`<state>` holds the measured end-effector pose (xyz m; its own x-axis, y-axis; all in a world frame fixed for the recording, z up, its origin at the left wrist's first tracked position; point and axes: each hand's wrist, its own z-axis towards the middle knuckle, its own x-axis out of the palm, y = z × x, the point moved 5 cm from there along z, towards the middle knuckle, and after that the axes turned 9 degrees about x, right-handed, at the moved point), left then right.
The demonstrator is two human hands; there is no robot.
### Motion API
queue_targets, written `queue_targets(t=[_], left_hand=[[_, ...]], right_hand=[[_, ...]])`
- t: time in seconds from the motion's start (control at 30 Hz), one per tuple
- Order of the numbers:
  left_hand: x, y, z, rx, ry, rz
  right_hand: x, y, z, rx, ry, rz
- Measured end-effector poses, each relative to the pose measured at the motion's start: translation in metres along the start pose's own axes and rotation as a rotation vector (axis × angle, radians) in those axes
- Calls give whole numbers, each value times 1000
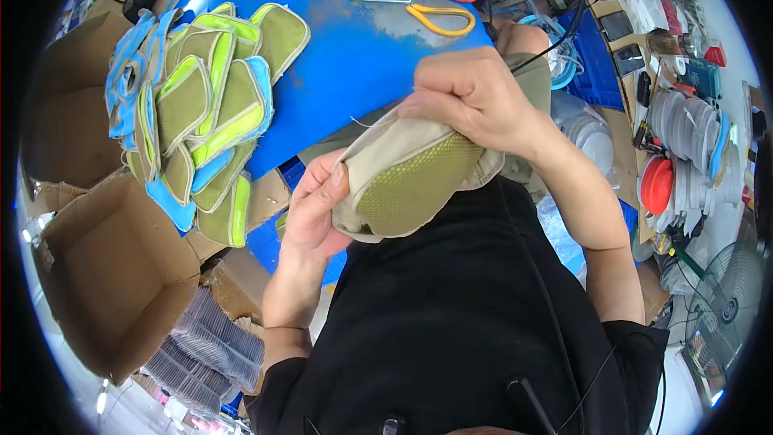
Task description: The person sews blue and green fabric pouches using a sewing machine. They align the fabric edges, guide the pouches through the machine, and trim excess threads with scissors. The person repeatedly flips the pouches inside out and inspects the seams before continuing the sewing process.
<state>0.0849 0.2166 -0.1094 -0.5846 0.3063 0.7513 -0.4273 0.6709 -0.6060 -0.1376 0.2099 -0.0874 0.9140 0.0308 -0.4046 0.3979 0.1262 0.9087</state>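
While the blue desk (342, 72) stretches out beyond your lap, with a worn grey patch near its right edge, an open cardboard box (157, 302) sits off its near left corner. Along the desk's left edge you have a heap of padded patches (181, 105), olive mesh with lime and light-blue parts, some overhanging the near left corner. Your beige fabric piece (415, 181), with its olive mesh panel facing up, is off the desk, held in both hands just past the near edge and in front of your black shirt. Your right hand (479, 101) has its fingers curled, pinching the piece's upper edge under the thumb; your left hand (314, 205) pinches the left end, thumb on top and fingers behind. Near the desk's right edge lie scissors (439, 12) with one red and one yellow-orange handle, blades toward the left edge. A loose thread (360, 123) sticks out from the fabric's upper edge, between your hands.
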Motion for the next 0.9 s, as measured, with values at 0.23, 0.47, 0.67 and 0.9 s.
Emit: queue_targets(t=[0.23,0.47,0.67,0.9], left_hand=[[-5,-9,13,-6,5,343],[8,-13,35,22,21,433],[-2,2,36,-133,-125,133],[8,10,30,-99,-109,35]], right_hand=[[4,11,-16,281,69,137],[2,1,-20,323,-19,35],[3,-4,-25,397,-62,100],[11,-13,-35,406,-87,170]])
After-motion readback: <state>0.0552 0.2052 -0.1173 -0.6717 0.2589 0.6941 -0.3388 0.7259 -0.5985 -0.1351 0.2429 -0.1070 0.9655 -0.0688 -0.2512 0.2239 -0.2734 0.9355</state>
